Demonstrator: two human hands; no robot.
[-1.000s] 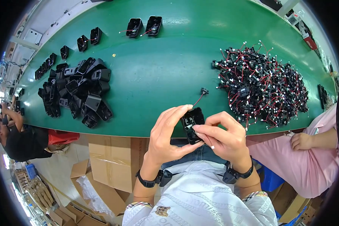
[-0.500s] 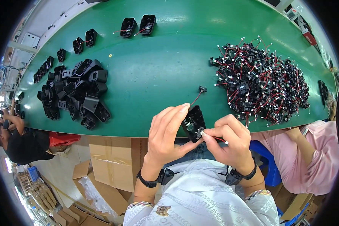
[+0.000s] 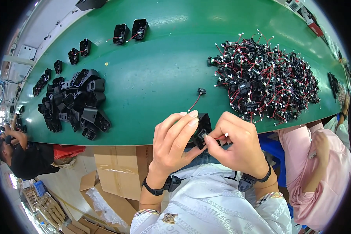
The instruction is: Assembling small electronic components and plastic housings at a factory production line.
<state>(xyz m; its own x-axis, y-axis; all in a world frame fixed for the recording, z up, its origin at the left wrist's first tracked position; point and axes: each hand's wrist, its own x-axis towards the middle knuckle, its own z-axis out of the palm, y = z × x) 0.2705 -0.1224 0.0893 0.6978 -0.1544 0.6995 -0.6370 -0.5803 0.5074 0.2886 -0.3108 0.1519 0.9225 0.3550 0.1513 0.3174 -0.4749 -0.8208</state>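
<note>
My left hand [image 3: 168,142] is closed round a black plastic housing [image 3: 205,121], holding it open side up just off the table's near edge. My right hand [image 3: 238,140] pinches a small wired connector part at the housing's near end, partly inside it. The fingers cover most of that part; its red wire and white plug [image 3: 226,135] stick out beside the thumb and index finger. Beyond the hands, a loose connector part [image 3: 201,91] with a red wire lies on the green table [image 3: 152,78].
A large heap of wired connector parts [image 3: 269,78] lies at the right. Piled black housings [image 3: 76,101] are at the left, with several more in a row [image 3: 121,34] behind. Cardboard boxes [image 3: 119,165] stand below the edge. A person in pink [image 3: 316,175] sits at the right.
My right hand has pushed its fingers further in over the housing, hiding more of the small part. The view has shifted slightly. The person in pink has drawn an arm back from the table.
</note>
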